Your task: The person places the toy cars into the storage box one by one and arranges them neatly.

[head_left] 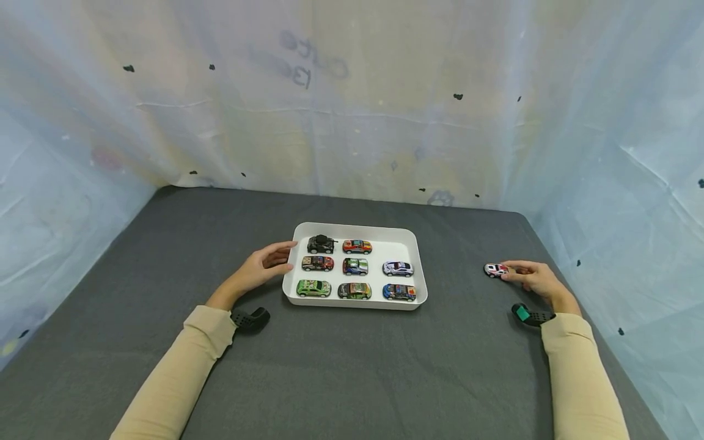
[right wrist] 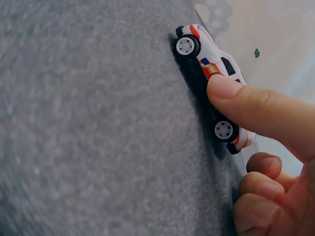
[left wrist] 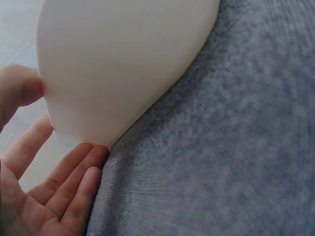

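A white tray [head_left: 352, 304] lies on the grey cloth and holds several toy cars in rows. At its left end, my left hand [head_left: 261, 267] touches the outer wall with thumb and fingertips, the fingers fairly straight. The left wrist view shows the thumb [left wrist: 22, 88] against the tray's side [left wrist: 123, 64]. Far to the right, my right hand [head_left: 536, 281] pinches a white and red toy car [head_left: 493, 270]. In the right wrist view the thumb presses the flank of that toy car [right wrist: 211, 54], its wheels on or just above the cloth; the opposing finger is hidden.
Inside the tray are a black toy vehicle with a turret [head_left: 321, 244], a red car [head_left: 357, 246], a green car [head_left: 313, 288] and others. The tray's upper right spot shows bare white floor. Pale sheeting [head_left: 352, 122] hangs behind the table and at both sides.
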The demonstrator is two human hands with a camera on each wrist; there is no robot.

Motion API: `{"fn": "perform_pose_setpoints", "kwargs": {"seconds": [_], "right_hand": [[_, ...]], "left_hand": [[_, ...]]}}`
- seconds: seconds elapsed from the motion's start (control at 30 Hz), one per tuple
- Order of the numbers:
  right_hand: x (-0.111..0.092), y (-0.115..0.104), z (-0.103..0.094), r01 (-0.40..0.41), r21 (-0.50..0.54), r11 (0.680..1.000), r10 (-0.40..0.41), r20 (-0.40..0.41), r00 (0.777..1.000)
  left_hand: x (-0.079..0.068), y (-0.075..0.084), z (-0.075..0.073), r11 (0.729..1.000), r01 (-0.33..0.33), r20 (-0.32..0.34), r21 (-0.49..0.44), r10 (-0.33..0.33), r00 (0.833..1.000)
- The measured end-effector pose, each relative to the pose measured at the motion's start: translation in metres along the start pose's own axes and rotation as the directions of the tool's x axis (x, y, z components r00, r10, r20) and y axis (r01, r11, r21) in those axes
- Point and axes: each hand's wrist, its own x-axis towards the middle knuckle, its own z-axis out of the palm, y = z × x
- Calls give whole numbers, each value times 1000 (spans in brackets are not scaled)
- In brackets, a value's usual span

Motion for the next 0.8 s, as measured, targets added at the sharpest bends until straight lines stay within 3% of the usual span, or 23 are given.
{"fn": "perform_pose_setpoints", "kwargs": {"seconds": [0.8], "right_hand": [[7,-19,7,-35,-33,999,33,-55,998]], "left_hand": [[1,-3,1,1000,5,-7,11,-5,1000]]}}
